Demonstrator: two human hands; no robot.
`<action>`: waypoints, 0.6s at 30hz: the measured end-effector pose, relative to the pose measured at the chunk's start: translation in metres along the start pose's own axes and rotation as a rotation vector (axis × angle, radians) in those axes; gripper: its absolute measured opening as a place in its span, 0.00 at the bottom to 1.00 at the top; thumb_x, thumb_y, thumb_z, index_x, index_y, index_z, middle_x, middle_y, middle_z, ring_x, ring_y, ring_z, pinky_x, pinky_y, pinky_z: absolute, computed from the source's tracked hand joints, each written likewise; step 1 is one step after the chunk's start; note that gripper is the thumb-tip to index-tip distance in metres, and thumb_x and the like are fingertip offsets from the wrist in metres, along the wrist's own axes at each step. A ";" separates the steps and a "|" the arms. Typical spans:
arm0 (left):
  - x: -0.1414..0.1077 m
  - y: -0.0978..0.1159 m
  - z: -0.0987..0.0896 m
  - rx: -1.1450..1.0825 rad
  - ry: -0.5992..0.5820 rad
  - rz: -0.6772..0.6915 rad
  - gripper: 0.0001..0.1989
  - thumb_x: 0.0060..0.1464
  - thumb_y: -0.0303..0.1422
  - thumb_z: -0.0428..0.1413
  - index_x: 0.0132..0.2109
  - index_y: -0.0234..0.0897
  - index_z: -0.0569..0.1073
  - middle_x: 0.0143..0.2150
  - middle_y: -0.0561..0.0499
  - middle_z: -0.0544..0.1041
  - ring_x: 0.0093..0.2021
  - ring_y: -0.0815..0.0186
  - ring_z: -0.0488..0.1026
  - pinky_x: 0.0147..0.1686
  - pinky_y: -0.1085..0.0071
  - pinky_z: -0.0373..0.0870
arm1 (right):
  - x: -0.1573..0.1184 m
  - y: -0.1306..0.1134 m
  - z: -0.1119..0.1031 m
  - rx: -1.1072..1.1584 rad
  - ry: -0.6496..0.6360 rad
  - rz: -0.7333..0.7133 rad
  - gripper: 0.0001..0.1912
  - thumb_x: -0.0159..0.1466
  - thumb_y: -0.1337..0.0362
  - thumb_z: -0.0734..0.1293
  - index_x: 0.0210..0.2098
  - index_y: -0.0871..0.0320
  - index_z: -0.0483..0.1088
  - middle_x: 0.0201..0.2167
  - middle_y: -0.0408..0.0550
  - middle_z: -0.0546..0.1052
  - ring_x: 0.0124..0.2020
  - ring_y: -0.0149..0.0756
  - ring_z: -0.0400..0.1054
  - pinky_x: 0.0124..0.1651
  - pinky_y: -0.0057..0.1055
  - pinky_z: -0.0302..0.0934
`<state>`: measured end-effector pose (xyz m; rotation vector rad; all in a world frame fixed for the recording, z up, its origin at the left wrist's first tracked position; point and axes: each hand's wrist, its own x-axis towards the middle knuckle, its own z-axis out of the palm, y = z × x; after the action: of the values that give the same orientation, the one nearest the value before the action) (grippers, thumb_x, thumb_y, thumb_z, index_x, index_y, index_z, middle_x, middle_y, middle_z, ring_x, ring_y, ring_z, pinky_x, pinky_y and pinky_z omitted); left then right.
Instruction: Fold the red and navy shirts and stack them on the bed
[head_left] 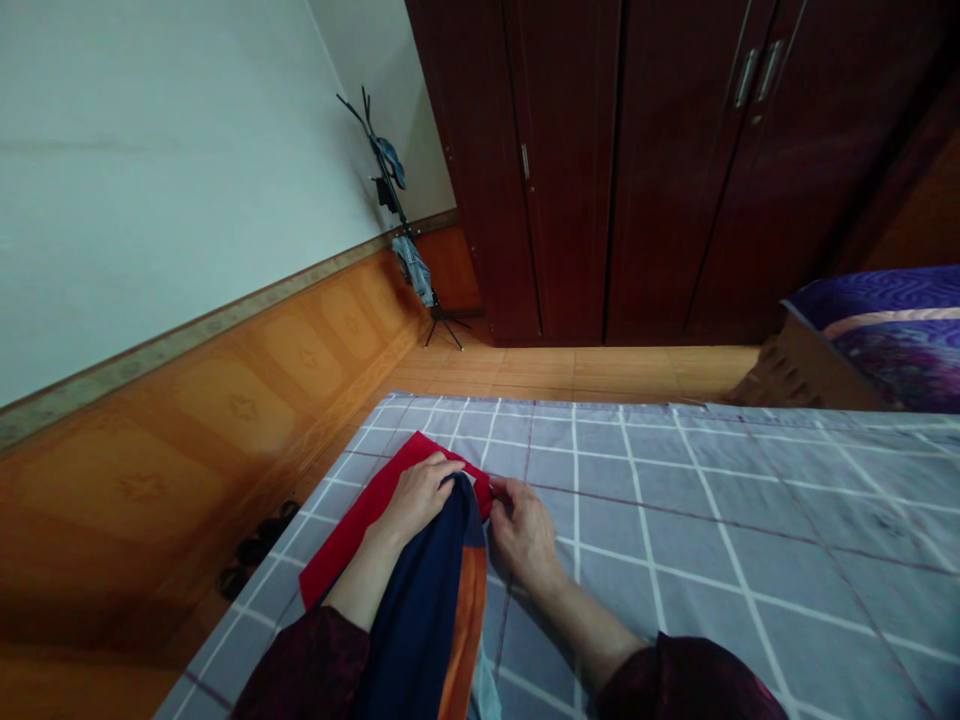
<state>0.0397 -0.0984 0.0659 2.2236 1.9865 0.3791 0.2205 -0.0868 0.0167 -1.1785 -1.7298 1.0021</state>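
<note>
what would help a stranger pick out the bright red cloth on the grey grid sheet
On the grey white-gridded sheet, near the side by the orange-panelled wall, lies a flat bright red cloth. The left hand rests on it and the right hand holds its corner. Only it is red; a navy and orange cloth lies over it.

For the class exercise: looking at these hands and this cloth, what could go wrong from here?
The right hand pinches only a small edge of the red cloth, so that edge could slip free. The red cloth's lower corner lies near the edge of the grey checked bedcover and might slide toward the floor. The navy-and-orange cloth, bunched under the left hand, could drag the red layer out of line.
</note>
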 end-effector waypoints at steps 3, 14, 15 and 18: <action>0.000 0.000 0.000 -0.007 0.016 0.003 0.15 0.58 0.26 0.50 0.49 0.42 0.74 0.44 0.51 0.74 0.46 0.64 0.72 0.46 0.71 0.66 | 0.000 -0.001 0.000 0.003 0.006 -0.009 0.19 0.56 0.72 0.58 0.45 0.63 0.72 0.40 0.52 0.77 0.43 0.40 0.69 0.48 0.32 0.60; -0.002 0.005 -0.010 -0.070 0.124 -0.009 0.08 0.55 0.24 0.51 0.38 0.40 0.73 0.45 0.51 0.71 0.45 0.64 0.71 0.46 0.70 0.65 | 0.000 -0.001 -0.001 0.004 -0.018 0.000 0.19 0.56 0.71 0.58 0.44 0.62 0.71 0.40 0.52 0.76 0.43 0.41 0.68 0.49 0.35 0.60; -0.002 0.005 -0.011 -0.099 0.128 0.008 0.08 0.55 0.24 0.50 0.37 0.40 0.73 0.44 0.51 0.71 0.45 0.64 0.70 0.46 0.70 0.65 | 0.000 -0.001 -0.001 0.006 -0.019 -0.009 0.18 0.56 0.71 0.58 0.44 0.62 0.71 0.40 0.52 0.76 0.44 0.41 0.68 0.49 0.35 0.61; -0.004 0.003 -0.012 -0.173 0.117 0.040 0.09 0.53 0.23 0.50 0.36 0.40 0.72 0.40 0.52 0.73 0.44 0.65 0.71 0.45 0.71 0.65 | -0.001 -0.004 -0.001 0.039 -0.026 -0.110 0.23 0.54 0.72 0.58 0.48 0.62 0.69 0.44 0.52 0.74 0.48 0.41 0.65 0.53 0.36 0.59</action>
<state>0.0392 -0.1031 0.0780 2.1814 1.8847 0.6735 0.2208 -0.0887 0.0205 -1.0384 -1.7676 0.9846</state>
